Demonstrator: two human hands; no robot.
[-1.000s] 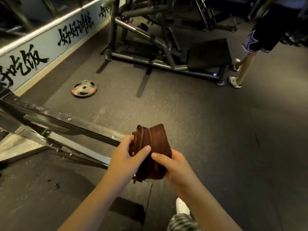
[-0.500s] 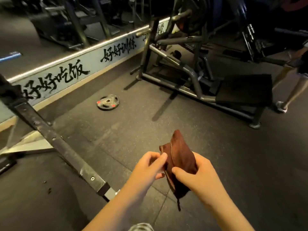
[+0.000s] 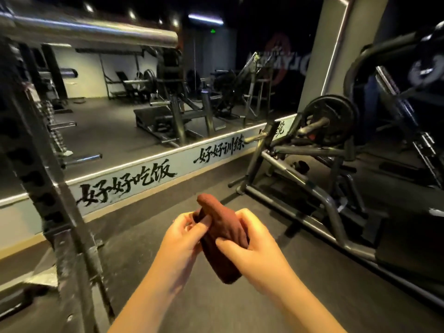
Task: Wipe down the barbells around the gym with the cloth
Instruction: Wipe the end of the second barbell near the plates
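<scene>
Both hands grip the bunched brown cloth (image 3: 222, 239) at chest height, left hand (image 3: 182, 239) pinching its upper part, right hand (image 3: 252, 246) curled around its middle. Its long axis runs upper-left to lower-right. A blurred barbell (image 3: 96, 32) crosses top-left, cut off.

Just below centre, toward 6 o'clock, the left hand (image 3: 182, 241) and the right hand (image 3: 254, 255) both gripped a folded brown cloth (image 3: 223, 234), thumbs pressed on its front. A chrome barbell (image 3: 96, 30) ran across at 11 o'clock, above a black rack upright (image 3: 48, 188) at 9. At 2 o'clock a weight plate (image 3: 336, 116) hung on a grey machine frame (image 3: 312, 150).
</scene>
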